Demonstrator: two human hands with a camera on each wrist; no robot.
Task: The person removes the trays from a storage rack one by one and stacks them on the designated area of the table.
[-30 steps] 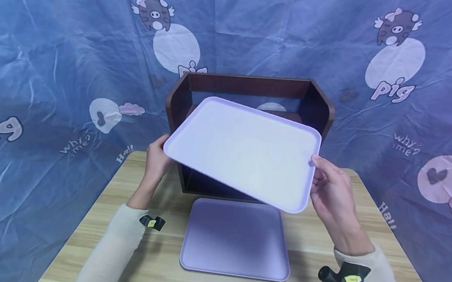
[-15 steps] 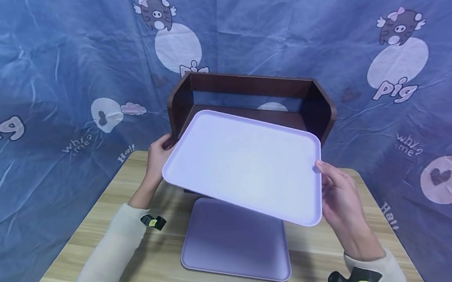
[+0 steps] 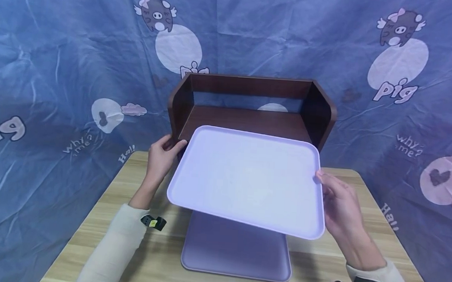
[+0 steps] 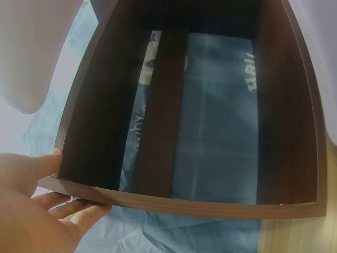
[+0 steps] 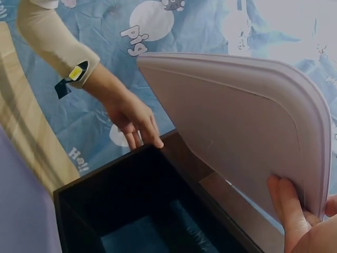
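My right hand (image 3: 341, 206) pinches the right edge of a pale lilac tray (image 3: 247, 179), thumb on its upper face and fingers beneath. The tray is raised and tilted in front of a dark brown wooden shelf (image 3: 247, 118), its left end free of any hand. In the right wrist view the tray's underside (image 5: 247, 132) faces the camera. My left hand (image 3: 161, 158) grips the shelf's left side panel, with the thumb at the front edge and fingers outside, as the left wrist view shows. A second lilac tray (image 3: 238, 251) lies flat on the table, its far part hidden under the raised one.
The light wooden table (image 3: 121, 181) carries the shelf at its back. The shelf's lower compartment (image 4: 221, 121) has an open back with a slat (image 4: 163, 116) across it. A blue cartoon-pig curtain (image 3: 253, 29) hangs behind and at both sides.
The raised tray has come down and toward me, levelling out a little and uncovering the shelf's upper board. My right hand moved down with it; the left hand stays at the shelf, thumb now showing.
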